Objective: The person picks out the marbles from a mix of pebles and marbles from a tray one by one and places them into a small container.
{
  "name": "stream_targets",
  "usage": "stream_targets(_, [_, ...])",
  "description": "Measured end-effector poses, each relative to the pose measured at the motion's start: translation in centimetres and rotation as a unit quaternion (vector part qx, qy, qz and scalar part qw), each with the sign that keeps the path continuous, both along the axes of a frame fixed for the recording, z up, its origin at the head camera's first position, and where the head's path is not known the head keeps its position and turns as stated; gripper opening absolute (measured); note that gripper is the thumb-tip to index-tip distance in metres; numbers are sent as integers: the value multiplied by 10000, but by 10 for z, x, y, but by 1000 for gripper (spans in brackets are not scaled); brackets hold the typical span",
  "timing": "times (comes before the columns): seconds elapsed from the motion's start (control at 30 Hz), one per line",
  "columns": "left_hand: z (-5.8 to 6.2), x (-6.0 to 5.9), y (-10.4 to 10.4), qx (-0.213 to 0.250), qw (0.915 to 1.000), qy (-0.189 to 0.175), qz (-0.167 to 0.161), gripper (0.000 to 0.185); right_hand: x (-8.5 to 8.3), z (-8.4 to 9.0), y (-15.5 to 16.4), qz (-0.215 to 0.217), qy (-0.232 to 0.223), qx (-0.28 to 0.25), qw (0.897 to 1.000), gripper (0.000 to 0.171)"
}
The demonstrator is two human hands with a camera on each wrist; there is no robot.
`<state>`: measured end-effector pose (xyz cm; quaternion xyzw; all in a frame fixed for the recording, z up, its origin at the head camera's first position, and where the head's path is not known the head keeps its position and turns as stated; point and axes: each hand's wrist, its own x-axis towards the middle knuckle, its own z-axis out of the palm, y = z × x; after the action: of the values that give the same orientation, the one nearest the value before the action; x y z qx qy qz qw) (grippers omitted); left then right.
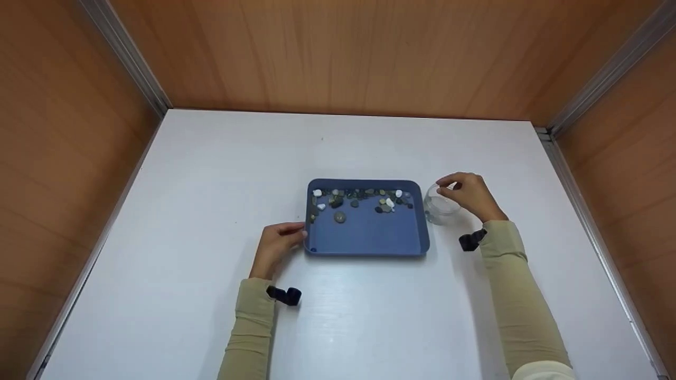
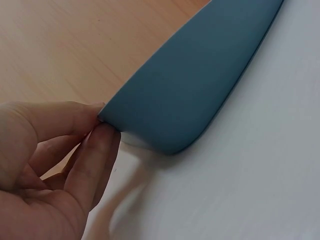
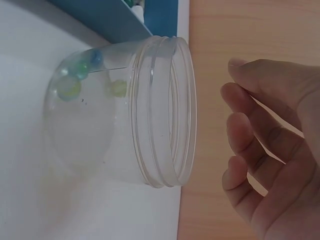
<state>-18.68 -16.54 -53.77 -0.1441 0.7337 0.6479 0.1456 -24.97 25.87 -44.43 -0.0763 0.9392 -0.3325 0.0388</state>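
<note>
A blue rectangular tray (image 1: pixel 369 232) lies on the white table, with several dark, grey and white pebbles (image 1: pixel 355 203) mostly along its far side. My left hand (image 1: pixel 274 245) pinches the tray's left rim between thumb and fingers, as the left wrist view shows at the tray wall (image 2: pixel 180 90). Right of the tray stands a clear, lidless plastic jar (image 3: pixel 155 120). Inside it, several blue, green and yellowish glass marbles (image 3: pixel 70 87) rest at the bottom. Above the jar's mouth hovers my right hand (image 1: pixel 472 196), fingers loosely bent, nothing visible between them.
The white tabletop (image 1: pixel 237 174) extends around the tray and jar. Wood-grain panels (image 1: pixel 348 58) enclose it at the back and both sides, with metal strips (image 1: pixel 129 53) at the corners. A round grey stone (image 1: pixel 339 217) sits apart nearer the tray's middle.
</note>
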Motion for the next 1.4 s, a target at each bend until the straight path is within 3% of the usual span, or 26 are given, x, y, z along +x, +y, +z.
stream_targets(0.43, [0, -1, 1, 154, 9999, 73, 27, 30, -5, -1, -11, -10, -29, -49, 10000, 23])
stream_targets(1.4, [0, -2, 1, 85, 9996, -257, 123, 28, -20, -8, -62, 323, -225, -275, 9988, 24])
